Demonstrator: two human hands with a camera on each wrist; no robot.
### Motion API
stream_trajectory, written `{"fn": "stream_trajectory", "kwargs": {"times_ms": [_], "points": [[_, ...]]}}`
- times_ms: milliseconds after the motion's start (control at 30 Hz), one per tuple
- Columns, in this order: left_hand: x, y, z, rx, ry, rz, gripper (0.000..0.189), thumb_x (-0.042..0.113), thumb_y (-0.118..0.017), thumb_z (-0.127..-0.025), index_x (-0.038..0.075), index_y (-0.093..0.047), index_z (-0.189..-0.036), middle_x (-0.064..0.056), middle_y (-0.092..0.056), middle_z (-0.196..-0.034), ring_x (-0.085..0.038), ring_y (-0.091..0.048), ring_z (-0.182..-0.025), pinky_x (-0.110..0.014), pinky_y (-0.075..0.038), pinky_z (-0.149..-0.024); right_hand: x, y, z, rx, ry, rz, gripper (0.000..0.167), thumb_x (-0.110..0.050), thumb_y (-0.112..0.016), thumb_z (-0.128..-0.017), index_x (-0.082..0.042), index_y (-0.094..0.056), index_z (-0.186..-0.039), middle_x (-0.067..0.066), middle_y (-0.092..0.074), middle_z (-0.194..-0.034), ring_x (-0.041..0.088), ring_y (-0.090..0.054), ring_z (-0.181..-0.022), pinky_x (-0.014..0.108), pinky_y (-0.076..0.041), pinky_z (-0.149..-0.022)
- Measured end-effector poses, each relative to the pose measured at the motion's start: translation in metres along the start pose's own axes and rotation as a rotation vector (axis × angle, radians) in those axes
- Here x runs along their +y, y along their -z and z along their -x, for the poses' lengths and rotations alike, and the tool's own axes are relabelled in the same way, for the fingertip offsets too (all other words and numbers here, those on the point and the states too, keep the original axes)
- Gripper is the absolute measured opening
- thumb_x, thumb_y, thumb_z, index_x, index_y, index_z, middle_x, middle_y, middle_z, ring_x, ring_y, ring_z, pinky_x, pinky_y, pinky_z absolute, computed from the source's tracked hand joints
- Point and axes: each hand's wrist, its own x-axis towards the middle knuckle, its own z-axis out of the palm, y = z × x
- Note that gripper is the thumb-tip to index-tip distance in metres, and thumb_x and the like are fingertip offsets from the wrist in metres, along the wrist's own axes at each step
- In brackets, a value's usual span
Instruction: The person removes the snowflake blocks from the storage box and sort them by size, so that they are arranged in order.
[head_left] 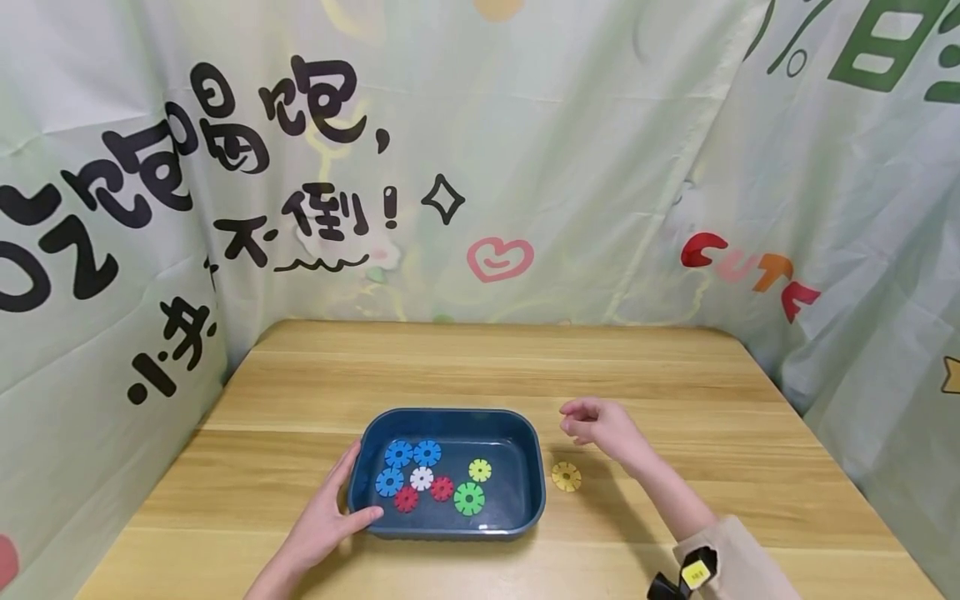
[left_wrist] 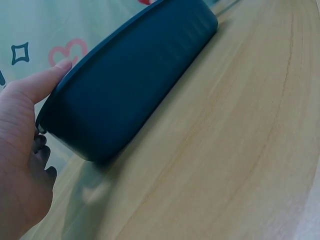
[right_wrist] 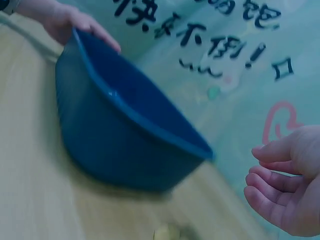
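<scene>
A dark blue plastic tray point(head_left: 510, 442) stands on the table with several notched plastic discs inside. Three are blue point(head_left: 427, 453), two red point(head_left: 406, 499), one white point(head_left: 422, 478), one yellow-green point(head_left: 480, 470) and one green point(head_left: 469, 499). My left hand point(head_left: 328, 510) holds the tray's left end, thumb over the rim and fingers along the outer wall. Right of the tray lies a yellow disc point(head_left: 566, 477) on the wood. Above and beyond it hovers my right hand point(head_left: 603, 429), fingers loosely bent, nothing seen between them. In the right wrist view the tray's inside is mostly hidden.
The wooden table point(head_left: 450, 358) has rounded far corners. Behind it and along both sides hangs a pale printed curtain point(head_left: 570, 167) with black lettering and a pink heart. A black device with a yellow face point(head_left: 696, 573) is strapped on the right wrist.
</scene>
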Motion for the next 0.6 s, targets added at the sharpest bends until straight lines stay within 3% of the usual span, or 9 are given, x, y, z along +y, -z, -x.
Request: {"fn": "stream_trajectory", "kwargs": {"times_ms": [233,467,600], "points": [[-0.002,0.001,0.001,-0.002,-0.02,-0.008,0.09,0.026,-0.075,-0.077,0.008,-0.022,-0.148,-0.02,-0.019,-0.151,-0.045,-0.014,-0.135,-0.07,-0.014,-0.098,-0.033,-0.027,-0.016,-0.074,0.047,-0.053,0.027,-0.002,-0.064,-0.084,0.012,-0.059,-0.107,0.012,-0.065,-0.088,0.028,-0.063,-0.082,0.04,-0.055,-0.072],[-0.001,0.001,0.002,-0.006,-0.034,-0.013,0.088,0.026,-0.074,-0.078,0.009,-0.022,-0.148,-0.02,-0.019,-0.151,-0.045,-0.015,-0.135,-0.071,-0.015,-0.097,-0.049,-0.064,-0.03,-0.156,0.055,-0.096,0.029,-0.004,-0.066,-0.084,0.009,-0.061,-0.11,0.013,-0.067,-0.093,0.035,-0.063,-0.089,0.038,-0.055,-0.073],[-0.002,0.001,0.002,-0.007,-0.031,-0.018,0.088,0.026,-0.074,-0.078,0.008,-0.022,-0.148,-0.02,-0.019,-0.151,-0.045,-0.015,-0.135,-0.071,-0.015,-0.097,-0.052,-0.088,-0.035,-0.206,0.042,-0.087,0.032,-0.008,-0.067,-0.085,0.006,-0.061,-0.113,0.011,-0.067,-0.097,0.028,-0.063,-0.09,0.039,-0.054,-0.076]]}}
